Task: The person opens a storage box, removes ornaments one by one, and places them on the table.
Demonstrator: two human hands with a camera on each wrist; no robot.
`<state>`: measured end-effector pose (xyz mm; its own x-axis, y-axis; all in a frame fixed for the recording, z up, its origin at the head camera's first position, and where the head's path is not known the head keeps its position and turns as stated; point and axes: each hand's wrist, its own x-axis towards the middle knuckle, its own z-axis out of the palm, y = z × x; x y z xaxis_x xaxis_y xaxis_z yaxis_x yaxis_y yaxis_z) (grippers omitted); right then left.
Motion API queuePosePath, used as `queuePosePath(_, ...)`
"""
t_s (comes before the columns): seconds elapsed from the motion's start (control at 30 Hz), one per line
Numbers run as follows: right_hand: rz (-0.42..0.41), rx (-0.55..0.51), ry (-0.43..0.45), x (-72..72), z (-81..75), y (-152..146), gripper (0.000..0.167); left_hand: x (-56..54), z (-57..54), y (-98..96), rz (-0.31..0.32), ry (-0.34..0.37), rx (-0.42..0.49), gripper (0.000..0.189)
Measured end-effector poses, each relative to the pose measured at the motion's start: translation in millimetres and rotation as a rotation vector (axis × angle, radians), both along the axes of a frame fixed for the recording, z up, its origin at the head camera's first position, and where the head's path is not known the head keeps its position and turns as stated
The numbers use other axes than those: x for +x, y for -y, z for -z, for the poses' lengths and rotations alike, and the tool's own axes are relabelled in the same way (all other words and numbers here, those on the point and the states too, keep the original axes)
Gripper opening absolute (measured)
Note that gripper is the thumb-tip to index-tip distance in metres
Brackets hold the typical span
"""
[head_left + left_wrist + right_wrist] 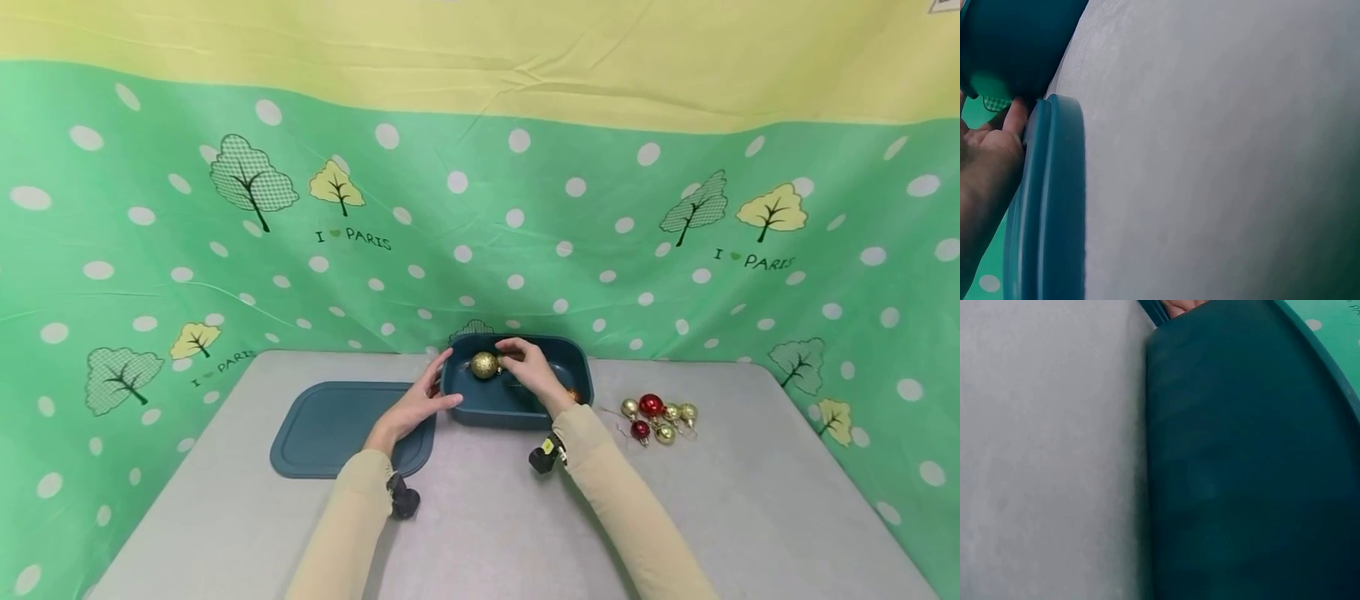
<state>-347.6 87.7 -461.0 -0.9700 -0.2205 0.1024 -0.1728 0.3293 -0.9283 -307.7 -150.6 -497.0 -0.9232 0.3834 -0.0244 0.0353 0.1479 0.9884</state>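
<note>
A dark blue rectangular container (517, 419) stands near the back of the table. My left hand (412, 408) is at its left end, the fingers reaching along the outer wall and the thumb toward the front corner. In the left wrist view, the fingers lie close beside the container wall (1016, 50). My right hand (531, 371) reaches inside over the front rim, fingertips right beside a glittery gold bauble (484, 365); I cannot tell whether they pinch its cap. An orange-gold bauble (573, 394) shows partly behind the right wrist.
A blue lid (322, 429) lies flat on the table (480, 517) at left, partly under the left forearm. Several small gold and red baubles (651, 406) lie grouped to the container's right. A green polka-dot cloth (517, 217) hangs close behind the table.
</note>
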Motion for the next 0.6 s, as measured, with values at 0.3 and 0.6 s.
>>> queuePosePath(0.3,0.001,0.225,0.002,-2.9,4.1,0,0.039,-1.2,-1.5,0.5,0.016,0.010,-0.001,0.085)
queuePosePath(0.6,-0.095,0.285,-0.022,-3.0,7.0,1,0.033,10.2,-24.6,-1.2,0.053,0.026,0.000,0.087)
